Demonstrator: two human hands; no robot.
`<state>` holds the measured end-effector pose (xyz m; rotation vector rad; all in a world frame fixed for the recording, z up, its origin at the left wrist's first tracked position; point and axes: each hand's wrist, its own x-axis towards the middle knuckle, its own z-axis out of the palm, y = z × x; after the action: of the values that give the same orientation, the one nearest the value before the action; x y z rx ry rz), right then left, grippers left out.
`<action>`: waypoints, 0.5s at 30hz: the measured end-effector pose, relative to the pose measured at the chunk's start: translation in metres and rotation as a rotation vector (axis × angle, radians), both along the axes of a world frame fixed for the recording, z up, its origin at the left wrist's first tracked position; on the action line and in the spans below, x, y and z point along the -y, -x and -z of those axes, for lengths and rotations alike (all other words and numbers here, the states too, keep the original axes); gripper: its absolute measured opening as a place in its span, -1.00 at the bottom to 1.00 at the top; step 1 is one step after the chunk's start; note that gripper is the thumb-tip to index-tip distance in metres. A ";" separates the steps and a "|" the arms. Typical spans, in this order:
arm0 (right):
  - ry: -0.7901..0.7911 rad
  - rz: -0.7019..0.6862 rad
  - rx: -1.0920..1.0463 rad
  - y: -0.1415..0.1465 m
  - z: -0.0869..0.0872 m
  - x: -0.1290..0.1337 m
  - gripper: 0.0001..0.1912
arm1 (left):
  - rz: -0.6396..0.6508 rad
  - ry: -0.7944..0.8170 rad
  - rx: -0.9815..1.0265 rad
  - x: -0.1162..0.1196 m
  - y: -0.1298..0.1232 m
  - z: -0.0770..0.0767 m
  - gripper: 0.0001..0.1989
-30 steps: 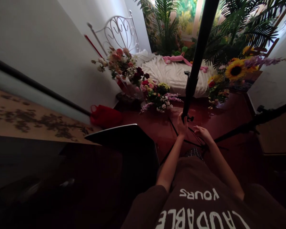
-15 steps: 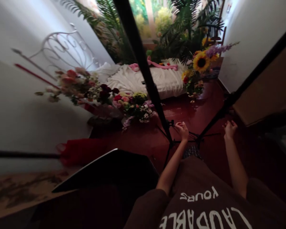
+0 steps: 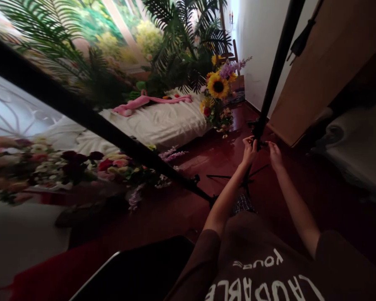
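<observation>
The black tripod stand on the right [image 3: 274, 75] slants up from the floor in front of me. My left hand [image 3: 250, 149] is closed round its pole, just below a collar with a clamp. From the right side, my right hand [image 3: 275, 154] pinches a small dark knob [image 3: 263, 144] at the same height. Its fingertips partly hide the knob. The legs of this stand [image 3: 246, 182] spread on the floor below my hands. A second black tripod stand [image 3: 113, 140] crosses the view on the left, with neither hand on it.
Several flower bunches [image 3: 81, 165] lie at the left. A white-draped bed [image 3: 163, 121] bears a pink plush toy [image 3: 138, 103]. Sunflowers [image 3: 218, 85] and palm leaves [image 3: 188, 37] stand behind. A brown board [image 3: 301, 108] leans at right; a black panel [image 3: 144, 263] is at lower left.
Both hands have come together at the right stand; the left left the area by the left stand and gripped the pole, the right took the knob. My view has turned to the right.
</observation>
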<state>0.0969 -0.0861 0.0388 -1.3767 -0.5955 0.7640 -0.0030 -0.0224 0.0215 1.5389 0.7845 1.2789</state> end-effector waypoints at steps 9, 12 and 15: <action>0.162 -0.106 -0.315 -0.018 -0.004 -0.012 -0.82 | 0.108 -0.008 -0.128 -0.019 -0.006 0.017 -0.60; 0.167 -0.147 -0.311 -0.021 -0.006 -0.012 -0.83 | 0.111 0.008 -0.130 -0.017 -0.005 0.018 -0.57; 0.144 -0.182 -0.274 -0.023 -0.008 -0.012 -0.81 | 0.066 0.005 -0.120 -0.015 -0.007 0.019 -0.57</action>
<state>0.1201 -0.0743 0.0467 -1.3297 -0.4595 1.1404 0.0039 -0.0073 0.0029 1.6358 0.8051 1.1437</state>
